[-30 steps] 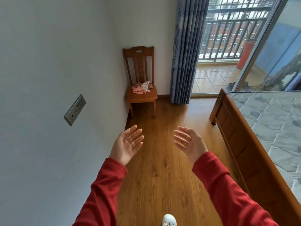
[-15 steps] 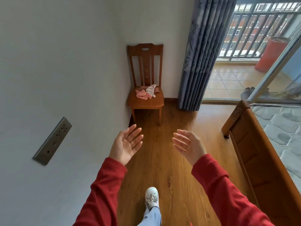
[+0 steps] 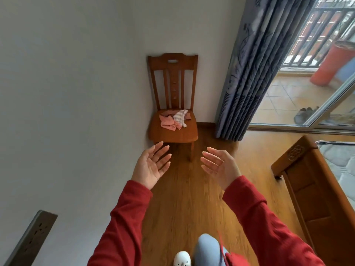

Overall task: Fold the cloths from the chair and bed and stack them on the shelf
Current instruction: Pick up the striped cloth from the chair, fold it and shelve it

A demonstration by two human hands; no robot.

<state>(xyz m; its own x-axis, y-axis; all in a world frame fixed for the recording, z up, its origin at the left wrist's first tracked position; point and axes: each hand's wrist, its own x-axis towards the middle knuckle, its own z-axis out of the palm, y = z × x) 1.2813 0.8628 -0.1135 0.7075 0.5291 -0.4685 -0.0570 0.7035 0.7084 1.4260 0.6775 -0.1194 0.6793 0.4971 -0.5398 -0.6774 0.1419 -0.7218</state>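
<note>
A wooden chair (image 3: 184,134) stands in the room's corner against the white wall. On its seat lies a crumpled pink cloth (image 3: 167,122) beside a white striped cloth (image 3: 180,117). My left hand (image 3: 151,165) and my right hand (image 3: 220,165) are both held out in front of me, palms facing each other, fingers straight, holding nothing. They hover above the floor just short of the chair's front edge. The wooden footboard of the bed (image 3: 311,189) is at the right, with a strip of grey mattress behind it. No shelf is in view.
A blue-grey curtain (image 3: 249,73) hangs right of the chair beside a glass sliding door to a balcony. A grey socket plate (image 3: 30,240) sits on the left wall. Wooden floor runs between wall and bed. My white shoe (image 3: 182,258) shows at the bottom.
I have walked toward the chair, which now looks larger and closer. Both hands kept the same spread pose. The socket plate slid down to the lower left.
</note>
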